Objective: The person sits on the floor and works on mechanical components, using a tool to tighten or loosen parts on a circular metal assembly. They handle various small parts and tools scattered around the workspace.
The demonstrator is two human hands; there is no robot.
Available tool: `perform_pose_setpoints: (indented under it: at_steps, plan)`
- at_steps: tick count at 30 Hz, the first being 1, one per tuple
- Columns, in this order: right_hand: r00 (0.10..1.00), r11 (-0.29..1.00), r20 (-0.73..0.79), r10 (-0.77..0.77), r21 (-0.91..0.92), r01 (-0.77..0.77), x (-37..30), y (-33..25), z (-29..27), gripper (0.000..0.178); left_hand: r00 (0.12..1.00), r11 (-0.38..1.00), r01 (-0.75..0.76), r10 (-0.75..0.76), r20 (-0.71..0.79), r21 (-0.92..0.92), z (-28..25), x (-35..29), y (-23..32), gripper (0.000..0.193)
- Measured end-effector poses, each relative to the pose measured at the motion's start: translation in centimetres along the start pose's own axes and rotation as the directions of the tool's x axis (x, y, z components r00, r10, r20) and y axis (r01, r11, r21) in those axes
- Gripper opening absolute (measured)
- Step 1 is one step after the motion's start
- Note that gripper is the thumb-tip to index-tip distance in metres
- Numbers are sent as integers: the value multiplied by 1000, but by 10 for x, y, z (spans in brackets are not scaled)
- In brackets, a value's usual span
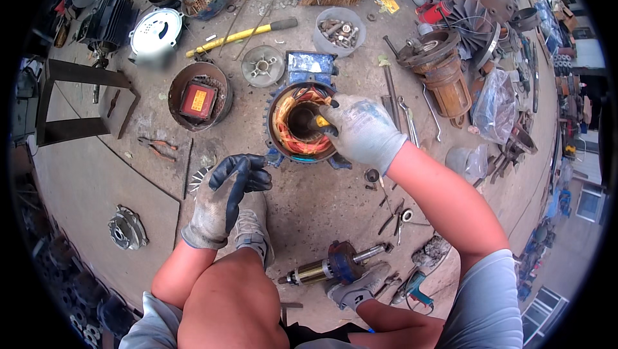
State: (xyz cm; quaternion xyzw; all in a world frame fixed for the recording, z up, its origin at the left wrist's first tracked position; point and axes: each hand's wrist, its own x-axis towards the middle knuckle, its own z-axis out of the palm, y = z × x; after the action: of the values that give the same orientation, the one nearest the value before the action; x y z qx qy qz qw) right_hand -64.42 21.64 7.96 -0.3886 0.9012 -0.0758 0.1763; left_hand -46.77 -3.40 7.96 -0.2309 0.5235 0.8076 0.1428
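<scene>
A blue motor housing (309, 62) stands on the floor in front of me, its open end facing up. Inside it a ring of orange and copper windings (281, 117) surrounds a dark bore. My right hand (367, 127), in a grey-white glove with dark fingertips, is closed at the housing's right rim on a small yellow-and-black tool (320, 121); its working end is hidden. To the left and nearer, my left hand (222, 198) hangs above the floor, in a similar glove. Its fingers are apart and bent, with nothing seen in them.
A rotor with shaft (341, 264) lies by my right foot. Pliers (158, 147) and a rusty pan (175, 107) with a red box are left. Beyond are a yellow-handled tool (241, 38) and a tub of bolts (340, 30); a rusty casting (444, 85) and wrenches (409, 120) stand right.
</scene>
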Motion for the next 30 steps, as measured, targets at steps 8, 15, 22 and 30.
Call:
perform_pose_setpoints:
  at_steps: [8, 15, 22, 30]
  plan:
    - [998, 998, -44, 38, 46, -36, -1, 0, 3, 29, 1000, 1000, -3, 3, 6, 15, 1, -2, 1, 40]
    - [997, 989, -3, 77, 124, -76, 5, 1, 1, 33, 1000, 1000, -19, 19, 17, 6, -1, -1, 0, 40]
    - [996, 996, -79, 29, 86, -22, -2, 1, 7, 31, 1000, 1000, 2, -2, 19, -11, -4, -2, 0, 39]
    - [977, 999, -213, -34, 32, 42, -12, 1, 25, 29, 1000, 1000, 3, -2, 7, -8, -1, -5, 6, 40]
